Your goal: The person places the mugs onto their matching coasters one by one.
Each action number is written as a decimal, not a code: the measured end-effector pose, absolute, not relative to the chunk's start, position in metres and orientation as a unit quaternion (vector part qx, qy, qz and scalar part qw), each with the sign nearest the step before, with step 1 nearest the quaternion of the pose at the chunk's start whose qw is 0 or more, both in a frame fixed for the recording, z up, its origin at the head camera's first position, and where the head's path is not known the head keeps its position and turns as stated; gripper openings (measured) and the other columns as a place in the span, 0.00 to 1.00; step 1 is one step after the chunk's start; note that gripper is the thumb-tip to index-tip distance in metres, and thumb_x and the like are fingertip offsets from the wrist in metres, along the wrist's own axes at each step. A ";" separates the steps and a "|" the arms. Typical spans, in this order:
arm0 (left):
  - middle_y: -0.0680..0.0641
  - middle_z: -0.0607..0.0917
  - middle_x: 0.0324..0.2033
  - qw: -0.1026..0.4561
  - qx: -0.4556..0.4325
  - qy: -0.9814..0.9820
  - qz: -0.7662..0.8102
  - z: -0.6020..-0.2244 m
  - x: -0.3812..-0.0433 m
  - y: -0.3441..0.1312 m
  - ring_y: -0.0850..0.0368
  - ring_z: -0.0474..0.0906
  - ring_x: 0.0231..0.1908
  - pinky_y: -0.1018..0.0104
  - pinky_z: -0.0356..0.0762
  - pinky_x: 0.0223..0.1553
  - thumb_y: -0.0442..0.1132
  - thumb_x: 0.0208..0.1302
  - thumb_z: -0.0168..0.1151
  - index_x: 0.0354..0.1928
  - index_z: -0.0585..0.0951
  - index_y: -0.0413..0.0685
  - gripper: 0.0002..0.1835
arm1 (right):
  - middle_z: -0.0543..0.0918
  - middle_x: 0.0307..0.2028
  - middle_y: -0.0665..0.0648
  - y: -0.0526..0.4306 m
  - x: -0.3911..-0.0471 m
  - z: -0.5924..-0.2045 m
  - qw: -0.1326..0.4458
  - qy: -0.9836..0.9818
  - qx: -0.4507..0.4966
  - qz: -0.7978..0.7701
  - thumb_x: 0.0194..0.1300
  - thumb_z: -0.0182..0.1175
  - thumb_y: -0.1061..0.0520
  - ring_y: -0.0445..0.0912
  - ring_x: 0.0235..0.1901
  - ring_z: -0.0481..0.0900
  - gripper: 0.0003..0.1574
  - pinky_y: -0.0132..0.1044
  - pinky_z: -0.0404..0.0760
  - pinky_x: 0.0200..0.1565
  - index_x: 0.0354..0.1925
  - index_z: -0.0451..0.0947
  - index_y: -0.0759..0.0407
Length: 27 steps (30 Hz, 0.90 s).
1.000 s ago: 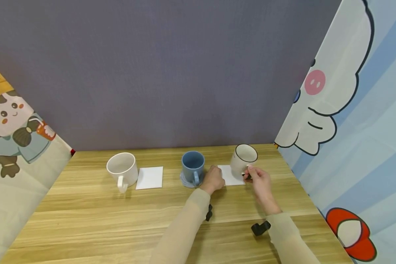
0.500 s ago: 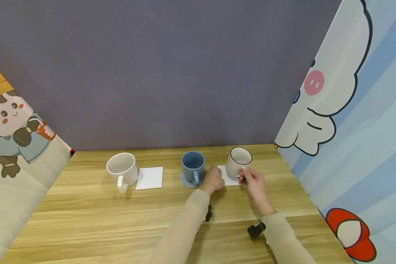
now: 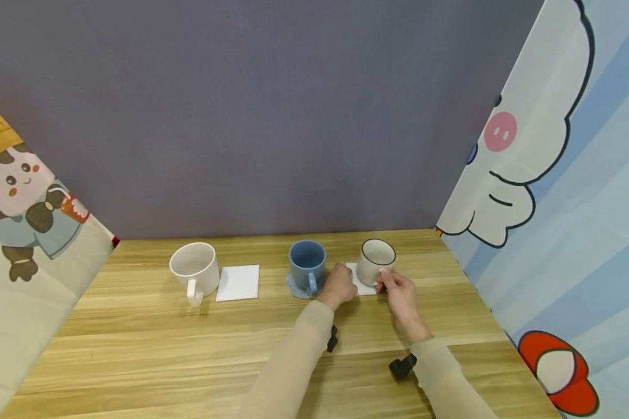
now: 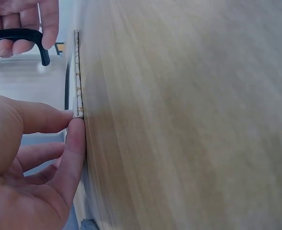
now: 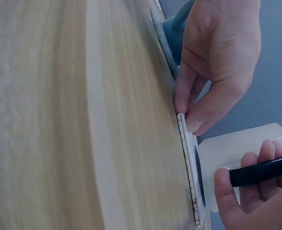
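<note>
My right hand (image 3: pixel 400 294) grips the dark handle (image 5: pixel 261 173) of a white mug (image 3: pixel 374 270) with a dark rim. Upright, the mug overlaps a white square coaster (image 3: pixel 366 290) in the head view; in the right wrist view its base is close over the coaster's face. My left hand (image 3: pixel 339 285) pinches the near left corner of that coaster between thumb and finger, as the left wrist view shows at the coaster's edge (image 4: pixel 78 79). Just left of this hand stands a blue mug (image 3: pixel 307 270) on a round grey-blue coaster (image 3: pixel 295 287).
A wide white mug (image 3: pixel 195 269) stands at the left of the wooden table (image 3: pixel 188 355), its handle facing me. Right beside it lies another white square coaster (image 3: pixel 238 283). A grey panel (image 3: pixel 272 116) rises behind the table, and printed cloths hang at both sides.
My right hand has moved left and slightly down with the dark-rimmed mug, bringing it over the right coaster. The left hand has kept its place at the coaster's corner.
</note>
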<state>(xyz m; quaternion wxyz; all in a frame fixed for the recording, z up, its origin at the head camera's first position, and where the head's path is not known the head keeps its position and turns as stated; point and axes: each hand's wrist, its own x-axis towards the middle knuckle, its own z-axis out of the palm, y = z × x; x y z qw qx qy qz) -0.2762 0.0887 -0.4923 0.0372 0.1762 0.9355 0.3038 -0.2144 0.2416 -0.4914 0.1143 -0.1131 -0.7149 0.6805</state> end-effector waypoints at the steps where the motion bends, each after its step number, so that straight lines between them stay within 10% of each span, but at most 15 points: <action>1: 0.44 0.77 0.38 0.037 0.176 0.936 0.304 -0.492 -0.276 0.089 0.52 0.74 0.39 0.61 0.77 0.49 0.28 0.49 0.65 0.24 0.78 0.40 0.04 | 0.79 0.28 0.54 0.241 -0.215 -0.492 0.113 -0.715 -0.113 0.681 0.79 0.53 0.55 0.43 0.30 0.78 0.22 0.46 0.84 0.41 0.37 0.78 0.76; 27: 0.43 0.80 0.42 0.024 0.152 0.949 0.276 -0.475 -0.258 0.090 0.50 0.77 0.34 0.57 0.80 0.39 0.33 0.61 0.63 0.40 0.83 0.37 0.08 | 0.81 0.30 0.58 0.237 -0.222 -0.489 0.057 -0.721 -0.123 0.680 0.80 0.51 0.55 0.48 0.34 0.79 0.23 0.43 0.85 0.38 0.40 0.77 0.77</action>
